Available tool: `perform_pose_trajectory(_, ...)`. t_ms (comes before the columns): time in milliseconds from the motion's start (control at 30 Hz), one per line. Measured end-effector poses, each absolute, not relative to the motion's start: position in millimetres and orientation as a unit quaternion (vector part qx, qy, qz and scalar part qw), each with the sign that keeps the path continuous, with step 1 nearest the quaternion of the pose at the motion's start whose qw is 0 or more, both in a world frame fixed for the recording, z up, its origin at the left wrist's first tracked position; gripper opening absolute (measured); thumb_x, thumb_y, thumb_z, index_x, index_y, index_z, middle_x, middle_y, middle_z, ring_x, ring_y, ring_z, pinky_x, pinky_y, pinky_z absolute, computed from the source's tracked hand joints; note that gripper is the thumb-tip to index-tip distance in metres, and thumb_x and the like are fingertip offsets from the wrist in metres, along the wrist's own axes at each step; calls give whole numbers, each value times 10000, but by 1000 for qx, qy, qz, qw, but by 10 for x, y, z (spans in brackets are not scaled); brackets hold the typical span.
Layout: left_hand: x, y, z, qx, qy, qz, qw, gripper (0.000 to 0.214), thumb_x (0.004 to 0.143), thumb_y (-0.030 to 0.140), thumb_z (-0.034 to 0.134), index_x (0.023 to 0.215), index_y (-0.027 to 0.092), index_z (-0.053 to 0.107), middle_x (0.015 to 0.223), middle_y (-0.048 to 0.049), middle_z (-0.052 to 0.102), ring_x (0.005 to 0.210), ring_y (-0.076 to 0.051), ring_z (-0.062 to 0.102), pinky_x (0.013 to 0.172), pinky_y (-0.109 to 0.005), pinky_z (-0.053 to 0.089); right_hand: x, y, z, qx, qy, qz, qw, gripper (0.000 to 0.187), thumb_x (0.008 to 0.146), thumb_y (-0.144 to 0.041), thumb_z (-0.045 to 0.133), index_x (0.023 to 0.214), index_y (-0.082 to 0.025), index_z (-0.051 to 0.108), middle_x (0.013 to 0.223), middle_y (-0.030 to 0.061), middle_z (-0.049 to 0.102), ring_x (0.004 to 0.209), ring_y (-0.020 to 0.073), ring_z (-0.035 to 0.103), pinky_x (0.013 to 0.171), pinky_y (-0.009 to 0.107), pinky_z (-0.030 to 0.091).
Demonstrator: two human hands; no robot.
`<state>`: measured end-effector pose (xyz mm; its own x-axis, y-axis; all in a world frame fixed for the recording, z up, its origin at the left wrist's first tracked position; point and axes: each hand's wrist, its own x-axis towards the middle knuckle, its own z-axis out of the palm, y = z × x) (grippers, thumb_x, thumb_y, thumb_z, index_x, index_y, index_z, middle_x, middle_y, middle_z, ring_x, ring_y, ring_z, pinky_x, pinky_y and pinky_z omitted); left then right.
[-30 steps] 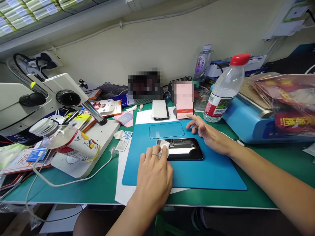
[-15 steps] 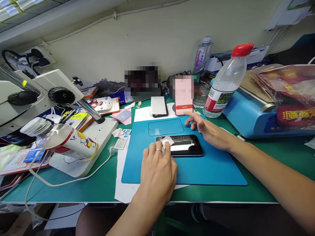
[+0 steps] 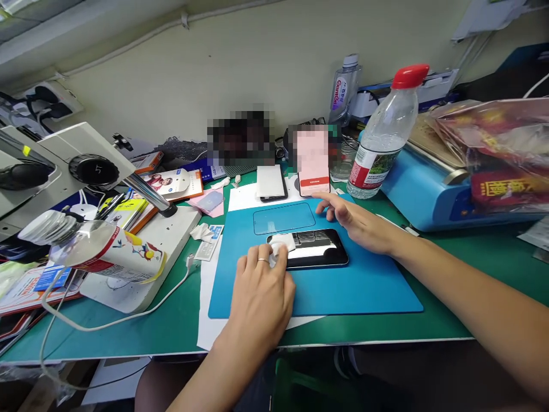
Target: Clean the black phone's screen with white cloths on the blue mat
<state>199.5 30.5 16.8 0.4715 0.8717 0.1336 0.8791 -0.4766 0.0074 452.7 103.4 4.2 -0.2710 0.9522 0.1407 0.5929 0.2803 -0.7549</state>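
My left hand (image 3: 263, 289) presses a crumpled white wipe (image 3: 283, 242) between its fingers against the left end of a black phone (image 3: 319, 248). The phone lies flat, its glossy face reflecting light. Beyond it, a clear screen protector (image 3: 283, 219) with a dark outline rests on the blue mat (image 3: 343, 292). My right hand (image 3: 349, 220) hovers to the right of the protector with fingers apart and nothing in them. Its fingertips are near the bottom of a propped phone (image 3: 314, 184) with a pink screen.
On the left stand a microscope arm (image 3: 92, 166) and a tilted jar (image 3: 115, 249), with a white cable (image 3: 128, 317) curving below. A red-capped bottle (image 3: 381, 143) and a blue machine (image 3: 416, 197) are on the right. A white box (image 3: 271, 182) sits behind the mat.
The view has shifted slightly, moving everything a little left and up. My left hand with the wipe has slid toward the phone's left edge. My right hand keeps nearly the same pose.
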Motion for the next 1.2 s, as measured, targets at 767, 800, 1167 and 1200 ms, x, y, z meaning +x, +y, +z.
perform_pose_trajectory(767, 2433, 151, 115, -912, -395, -91, -61, 644, 1052, 606, 201, 1541, 243, 411, 1622, -4, 401, 1512, -287, 349, 1214, -559, 341, 4511, 1022, 94, -511, -752, 299, 290, 1024, 832, -878, 44, 1374, -230, 624, 1196, 142, 660, 1055, 311, 590, 991, 509, 465)
perform_pose_trajectory(800, 2349, 111, 105, -911, -399, -84, -59, 639, 1053, 605, 204, 1550, 253, 395, 1629, 8, 381, 1516, -285, 346, 1220, -566, 331, 4517, 1020, 92, -510, -753, 301, 289, 1014, 834, -876, 48, 1371, -240, 627, 1207, 140, 660, 1063, 310, 592, 994, 506, 465)
perform_pose_trajectory(1167, 1541, 135, 87, -867, -496, -35, -30, 546, 1075, 450, 349, 1577, 236, 352, 1598, -36, 425, 1548, -335, 256, 1185, -612, 356, 4544, 1027, 63, -505, -758, 304, 279, 1000, 836, -875, 48, 1366, -251, 622, 1258, 149, 648, 1124, 336, 589, 1000, 528, 452)
perform_pose_trajectory(1200, 1528, 148, 91, -865, -498, -44, -40, 529, 1075, 441, 352, 1561, 234, 383, 1594, -31, 435, 1548, -330, 257, 1185, -598, 367, 4544, 1030, 63, -504, -760, 303, 279, 995, 843, -870, 48, 1364, -244, 620, 1258, 151, 648, 1124, 336, 591, 995, 528, 456)
